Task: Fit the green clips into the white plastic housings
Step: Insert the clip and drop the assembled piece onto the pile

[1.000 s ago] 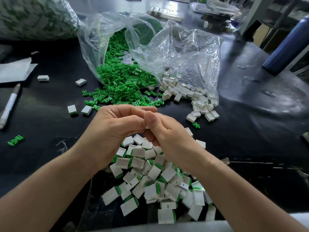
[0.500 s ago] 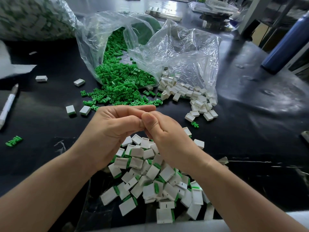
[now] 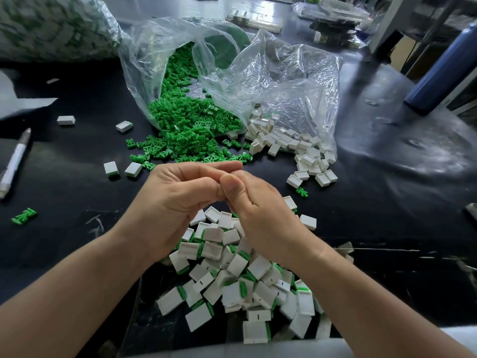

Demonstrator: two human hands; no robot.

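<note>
Meeting above the finished pile [image 3: 240, 282], probably so done pieces drop straight down, the left hand [image 3: 170, 202] and right hand [image 3: 260, 213] press curled fingertips [image 3: 232, 183] together, hiding whatever they pinch. Green clips [image 3: 185, 133] and white housings [image 3: 289, 146] spill from clear bags [image 3: 284, 81] within reach.

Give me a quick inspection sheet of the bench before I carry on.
Surface: black table.
Job's things: green clips spilling from a clear bag; empty white housings beside them; assembled pile below the hands.
Clutter: pen and stray clip at left.
Hands: left hand and right hand meet at the fingertips; contents hidden.
Cables: nothing seen.
Surroundings: blue cylinder at rear right.
</note>
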